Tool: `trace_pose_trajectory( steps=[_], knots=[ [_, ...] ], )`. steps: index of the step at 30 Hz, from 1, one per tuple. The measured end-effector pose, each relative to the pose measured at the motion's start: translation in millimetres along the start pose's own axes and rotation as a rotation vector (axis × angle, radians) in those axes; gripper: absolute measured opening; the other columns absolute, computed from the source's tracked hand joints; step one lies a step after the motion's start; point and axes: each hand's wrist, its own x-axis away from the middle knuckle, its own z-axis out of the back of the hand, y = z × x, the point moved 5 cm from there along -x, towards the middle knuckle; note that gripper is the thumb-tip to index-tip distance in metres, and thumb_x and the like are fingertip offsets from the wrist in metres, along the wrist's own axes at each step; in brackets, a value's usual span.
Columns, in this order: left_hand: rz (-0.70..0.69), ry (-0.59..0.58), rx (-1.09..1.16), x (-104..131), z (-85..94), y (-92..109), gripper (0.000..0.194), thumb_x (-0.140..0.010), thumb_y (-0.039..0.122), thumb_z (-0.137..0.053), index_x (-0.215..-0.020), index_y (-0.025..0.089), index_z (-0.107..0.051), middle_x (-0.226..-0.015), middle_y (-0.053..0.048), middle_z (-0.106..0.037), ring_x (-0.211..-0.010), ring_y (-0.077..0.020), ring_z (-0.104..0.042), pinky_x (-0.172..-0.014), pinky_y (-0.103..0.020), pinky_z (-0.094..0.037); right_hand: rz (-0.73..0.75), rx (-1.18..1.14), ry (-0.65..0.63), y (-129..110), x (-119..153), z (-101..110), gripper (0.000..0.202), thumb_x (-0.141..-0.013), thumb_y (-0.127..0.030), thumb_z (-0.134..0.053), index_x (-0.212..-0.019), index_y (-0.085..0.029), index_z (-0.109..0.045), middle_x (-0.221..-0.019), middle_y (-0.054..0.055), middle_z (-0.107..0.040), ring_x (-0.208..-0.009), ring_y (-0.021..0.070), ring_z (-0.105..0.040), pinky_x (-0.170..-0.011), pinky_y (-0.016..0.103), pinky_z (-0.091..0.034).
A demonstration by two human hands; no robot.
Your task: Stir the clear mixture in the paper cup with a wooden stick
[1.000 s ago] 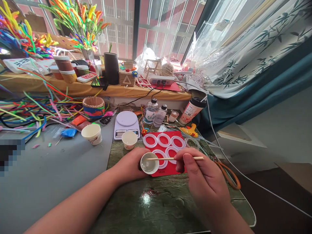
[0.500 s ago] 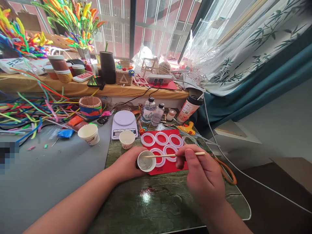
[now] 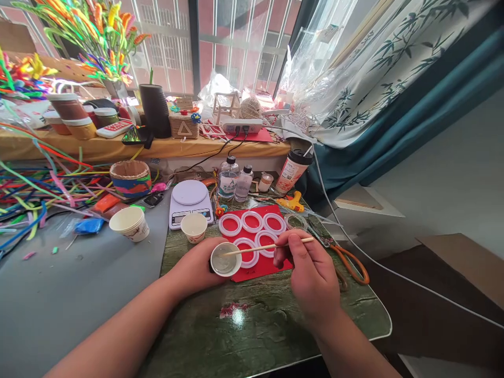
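Observation:
My left hand (image 3: 200, 265) is wrapped round a paper cup (image 3: 226, 259) that holds a cloudy, clear liquid. Between the fingers of my right hand (image 3: 309, 260) is a thin wooden stick (image 3: 255, 249), its far end dipping into that cup. Just beyond my hands, several white ring-shaped molds (image 3: 252, 222) lie on a red sheet (image 3: 260, 270). Another paper cup (image 3: 194, 227) stands behind my left hand, in front of a white kitchen scale (image 3: 191, 202).
Two clear bottles (image 3: 228, 181) stand behind the molds, near a lidded drink cup (image 3: 293, 170) and a yellow glue gun (image 3: 292, 202). Orange-handled scissors (image 3: 350, 262) lie right of my right hand. Stacked paper cups (image 3: 129, 224) and colourful pipe cleaners (image 3: 31, 194) are at left.
The whole view has shifted, so things appear farther left. My right hand still holds the stick in the cup, its angle slightly more tilted; the scissors show more fully.

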Motion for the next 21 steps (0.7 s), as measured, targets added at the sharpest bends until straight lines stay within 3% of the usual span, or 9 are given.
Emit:
trace_pose_trajectory(
  steps=[12, 21],
  knots=[
    [-0.019, -0.014, -0.040, -1.9, 1.2, 9.8, 0.043, -0.083, 0.029, -0.085, -0.126, 0.026, -0.078, -0.132, -0.008, -0.083, -0.121, -0.0339, -0.078, -0.106, -0.045, -0.062, -0.041, -0.026, 0.035, 7.0, 2.2, 0.4, 0.044, -0.110, -0.060, -0.071, -0.087, -0.023, -0.076, -0.069, -0.001, -0.063, -0.063, 0.0171, -0.066, -0.060, 0.029, -0.058],
    [-0.018, -0.012, -0.056, -1.5, 2.0, 5.8, 0.048, -0.083, 0.031, -0.088, -0.129, 0.025, -0.077, -0.135, -0.009, -0.082, -0.123, -0.0349, -0.077, -0.110, -0.047, -0.062, -0.059, -0.034, 0.018, 9.2, 2.2, -0.6, 0.045, -0.110, -0.062, -0.070, -0.087, -0.023, -0.072, -0.069, -0.001, -0.065, -0.061, 0.0171, -0.064, -0.061, 0.031, -0.059]
  ],
)
